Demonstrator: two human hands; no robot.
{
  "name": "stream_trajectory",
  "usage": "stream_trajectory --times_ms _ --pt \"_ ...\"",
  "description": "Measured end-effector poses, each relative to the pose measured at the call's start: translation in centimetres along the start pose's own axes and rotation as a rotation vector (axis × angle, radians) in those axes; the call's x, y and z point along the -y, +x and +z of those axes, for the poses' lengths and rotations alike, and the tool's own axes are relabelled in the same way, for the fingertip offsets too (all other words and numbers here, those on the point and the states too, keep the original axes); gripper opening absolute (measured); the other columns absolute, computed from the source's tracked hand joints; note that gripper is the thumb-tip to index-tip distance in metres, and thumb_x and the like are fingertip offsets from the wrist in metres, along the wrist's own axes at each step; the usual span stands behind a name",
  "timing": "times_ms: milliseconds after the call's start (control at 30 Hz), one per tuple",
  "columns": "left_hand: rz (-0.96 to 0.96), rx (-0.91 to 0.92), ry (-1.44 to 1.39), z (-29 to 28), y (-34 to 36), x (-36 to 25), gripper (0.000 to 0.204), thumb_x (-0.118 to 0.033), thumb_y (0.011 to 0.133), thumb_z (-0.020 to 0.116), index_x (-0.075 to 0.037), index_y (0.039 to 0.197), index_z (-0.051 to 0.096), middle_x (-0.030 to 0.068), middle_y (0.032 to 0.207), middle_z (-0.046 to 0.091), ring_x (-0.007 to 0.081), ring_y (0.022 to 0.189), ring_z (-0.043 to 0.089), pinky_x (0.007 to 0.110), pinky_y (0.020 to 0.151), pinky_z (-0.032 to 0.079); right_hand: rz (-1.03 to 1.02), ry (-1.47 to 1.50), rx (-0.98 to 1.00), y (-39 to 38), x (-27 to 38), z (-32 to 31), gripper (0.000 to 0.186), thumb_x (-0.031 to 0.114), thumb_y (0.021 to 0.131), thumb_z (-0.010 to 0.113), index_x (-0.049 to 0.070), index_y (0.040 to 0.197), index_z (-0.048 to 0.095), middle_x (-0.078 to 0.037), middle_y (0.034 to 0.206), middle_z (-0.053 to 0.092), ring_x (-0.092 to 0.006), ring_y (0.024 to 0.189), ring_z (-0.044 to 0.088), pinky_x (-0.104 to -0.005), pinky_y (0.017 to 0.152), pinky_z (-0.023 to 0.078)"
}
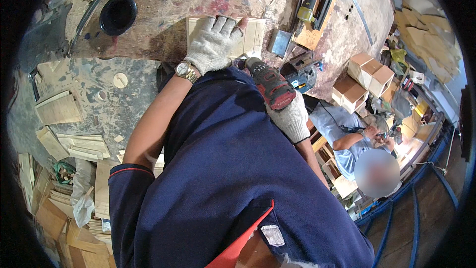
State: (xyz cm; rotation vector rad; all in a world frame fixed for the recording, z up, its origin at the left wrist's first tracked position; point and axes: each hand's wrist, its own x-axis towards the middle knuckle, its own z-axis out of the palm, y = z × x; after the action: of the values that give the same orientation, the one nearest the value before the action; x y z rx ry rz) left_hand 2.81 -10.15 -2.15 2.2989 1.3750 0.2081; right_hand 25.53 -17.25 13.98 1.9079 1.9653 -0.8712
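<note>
My left hand (213, 44), in a pale knitted glove with bare fingertips and a steel watch at the wrist, lies flat on a light wooden board (252, 37), fingers stretched toward its far edge. My right hand (290, 119), also gloved, grips a red and black power drill (270, 84) just right of the board, its nose close to the board's lower right corner. The drill hides much of that hand. A blue-grey metal block (279, 42) and a dark blue-labelled tool (302, 73) lie to the right of the board.
A yellow-green nailer (313, 1) lies beyond. Left are a black round dish (118, 15) and stacked plywood pieces (59, 109). At right, a co-worker (342, 139) works with a power tool near small wooden boxes (362, 77) and blue metal bars (415, 208).
</note>
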Motion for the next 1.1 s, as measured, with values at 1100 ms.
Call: stream_trajectory --times_ms 1100 --pt "0.015 -0.163 0.132 1.0 0.0 0.1 0.067 -0.026 0.089 0.059 -0.016 0.154 0.047 0.0109 0.146 0.056 0.0287 0.134 0.052 0.045 0.116 0.035 0.136 0.018 0.228 4.6 1.8 -1.1 0.041 0.032 0.074 0.076 0.004 0.103 0.072 -0.023 0.084 0.071 -0.0426 0.083 0.070 -0.0484 0.072 0.056"
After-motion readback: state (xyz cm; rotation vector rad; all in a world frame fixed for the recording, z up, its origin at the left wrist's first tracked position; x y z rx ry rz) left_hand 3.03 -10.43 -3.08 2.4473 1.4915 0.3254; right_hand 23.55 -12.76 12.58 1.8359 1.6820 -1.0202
